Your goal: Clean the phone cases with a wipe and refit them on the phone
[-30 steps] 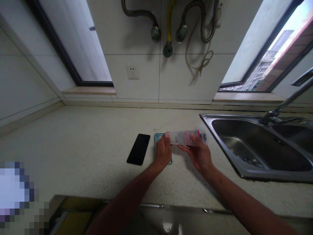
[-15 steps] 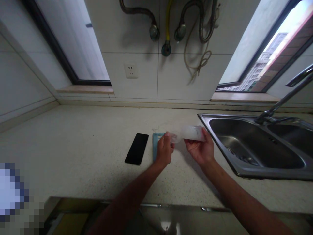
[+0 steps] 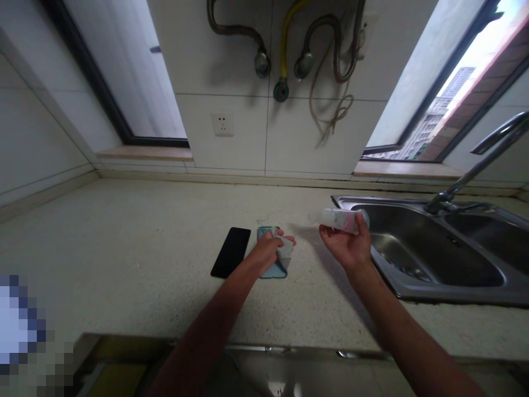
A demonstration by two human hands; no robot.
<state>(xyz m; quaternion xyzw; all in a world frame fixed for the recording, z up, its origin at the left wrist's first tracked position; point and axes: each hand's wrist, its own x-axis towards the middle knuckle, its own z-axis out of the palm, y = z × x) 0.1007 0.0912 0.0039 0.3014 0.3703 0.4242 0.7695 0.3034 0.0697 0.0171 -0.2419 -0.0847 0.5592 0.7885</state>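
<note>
My right hand [image 3: 349, 245] is wrapped round a clear bottle [image 3: 339, 219] with pink print, held nearly on its side above the counter beside the sink. Its narrow end points left and is blurred. Over the light blue phone case [image 3: 276, 272], my left hand [image 3: 266, 251] pinches a pale, thin, cloth-like piece [image 3: 285, 249]; its exact kind is unclear. The hand and this piece hide much of the case. Just left of the case, a black phone [image 3: 231, 252] lies flat on the counter, close to my left wrist.
A steel double sink [image 3: 394, 289] with a tall faucet [image 3: 475, 168] is set into the counter [image 3: 144, 248] on the right. Behind stands a tiled wall with an outlet [image 3: 222, 125], hoses and a tied cord [image 3: 330, 118]. The counter's front edge runs below my forearms.
My hands have moved apart. The left has swung left and down over the phone case with the pale piece. The right has carried the bottle rightward to the sink's edge.
</note>
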